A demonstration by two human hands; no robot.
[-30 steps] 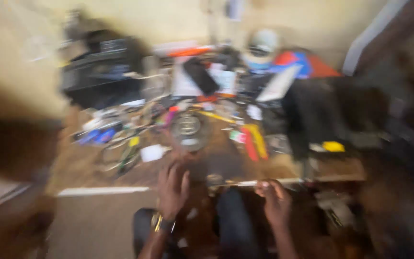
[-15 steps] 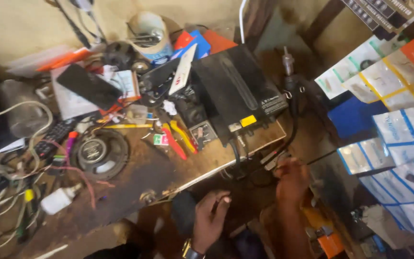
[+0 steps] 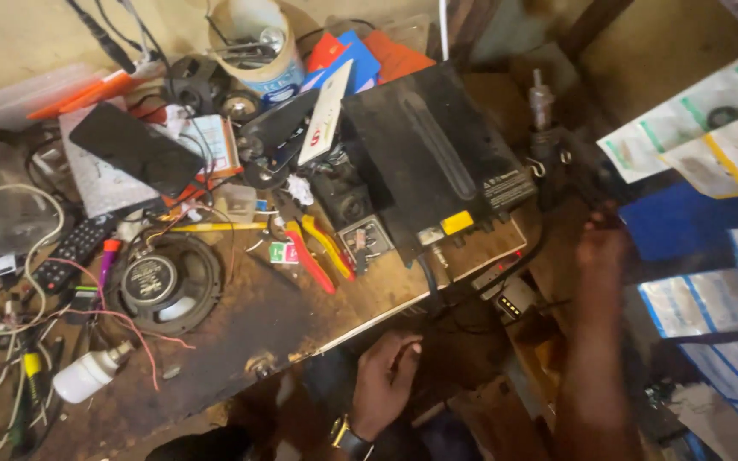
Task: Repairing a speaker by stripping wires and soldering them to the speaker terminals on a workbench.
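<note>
Head view: since half a second ago the right hand [image 3: 601, 243] has stretched out past the workbench [image 3: 241, 341] edge toward dark cables [image 3: 557, 171] (grip too blurred, I cannot tell). The left hand [image 3: 383, 376], loosely curled and holding nothing, rests below the black amplifier box [image 3: 424, 154].

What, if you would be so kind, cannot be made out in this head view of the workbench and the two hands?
- Right hand: motion-blurred, fingers lost in dark clutter beside the bench; any grip cannot be told.
- Left hand: below the workbench edge in shadow; whether it holds anything is unclear.
- Black amplifier box: its cables vanish under the bench.
- White bottle: contents unreadable.
</note>
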